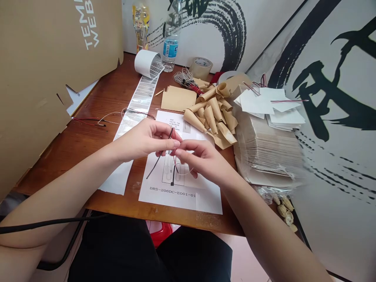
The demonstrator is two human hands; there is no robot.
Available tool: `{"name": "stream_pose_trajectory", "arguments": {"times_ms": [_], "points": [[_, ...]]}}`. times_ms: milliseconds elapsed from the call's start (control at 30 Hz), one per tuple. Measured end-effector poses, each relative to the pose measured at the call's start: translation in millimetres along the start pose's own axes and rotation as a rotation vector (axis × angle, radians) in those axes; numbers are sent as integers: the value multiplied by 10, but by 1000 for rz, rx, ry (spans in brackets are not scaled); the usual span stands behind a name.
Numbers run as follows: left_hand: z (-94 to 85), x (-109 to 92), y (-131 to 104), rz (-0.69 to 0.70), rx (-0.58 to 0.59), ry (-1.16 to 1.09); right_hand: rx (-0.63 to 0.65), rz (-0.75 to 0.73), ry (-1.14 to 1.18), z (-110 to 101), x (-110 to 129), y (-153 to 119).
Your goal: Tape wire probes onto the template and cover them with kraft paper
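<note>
Above a printed sheet (179, 201) marked DRS-206DC-E001-01, my two hands meet with fingertips together. My left hand (152, 137) is closed in a pinch on thin wires (175, 159), red and black, with a black-sleeved length (153, 169) hanging down to the left. Also pinching, my right hand (202, 156) has its thumb and forefinger at the same wires, touching or nearly touching the left fingertips. A thin white lead curves below the right fingers. The wires' middle is hidden between the fingers.
Left of the sheet runs a label strip (138, 102) from its roll, with loose wires (96, 120) across it. Behind lie brown paper cards (178, 98), rolled brown papers (210, 115) and a wire bundle (186, 80). A card stack (270, 152) stands right; a bottle (170, 49) stands behind.
</note>
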State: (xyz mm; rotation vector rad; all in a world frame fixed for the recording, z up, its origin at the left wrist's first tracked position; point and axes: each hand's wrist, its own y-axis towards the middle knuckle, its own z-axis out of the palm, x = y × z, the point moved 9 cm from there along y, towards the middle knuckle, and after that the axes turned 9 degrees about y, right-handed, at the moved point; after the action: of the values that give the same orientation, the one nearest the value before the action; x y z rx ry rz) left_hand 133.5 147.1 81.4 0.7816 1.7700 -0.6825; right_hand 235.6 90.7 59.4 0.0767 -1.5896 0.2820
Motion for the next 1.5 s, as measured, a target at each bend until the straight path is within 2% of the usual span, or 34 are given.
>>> {"name": "stream_pose_trajectory", "arguments": {"times_ms": [133,300,400,500,667,800,967,1100,1267,1500], "points": [[-28,-1,3,9,-34,-23,-78,-30,48,-106,2,-5],[-163,-46,-27,-17,-152,-59,-172,-94,-22,-242,93,-23],[-232,-55,-41,-19,-206,-112,-181,-128,-19,-247,143,-30],[-229,-50,-40,-6,-222,-171,-142,-135,23,-172,152,-34],[-36,-48,-39,12,-144,-229,-77,-109,155,-1,125,-56],[89,-40,-52,4,-82,-228,-69,-70,239,34,77,-74],[89,-39,-61,-15,-78,-261,-120,-138,243,-87,136,-100],[125,-54,-69,-24,-31,-290,-147,-199,204,-185,205,-123],[159,-102,-85,10,16,-312,-49,-272,193,-149,264,-124],[213,-106,-117,-55,107,-357,-58,-248,276,-134,295,-114]]}}
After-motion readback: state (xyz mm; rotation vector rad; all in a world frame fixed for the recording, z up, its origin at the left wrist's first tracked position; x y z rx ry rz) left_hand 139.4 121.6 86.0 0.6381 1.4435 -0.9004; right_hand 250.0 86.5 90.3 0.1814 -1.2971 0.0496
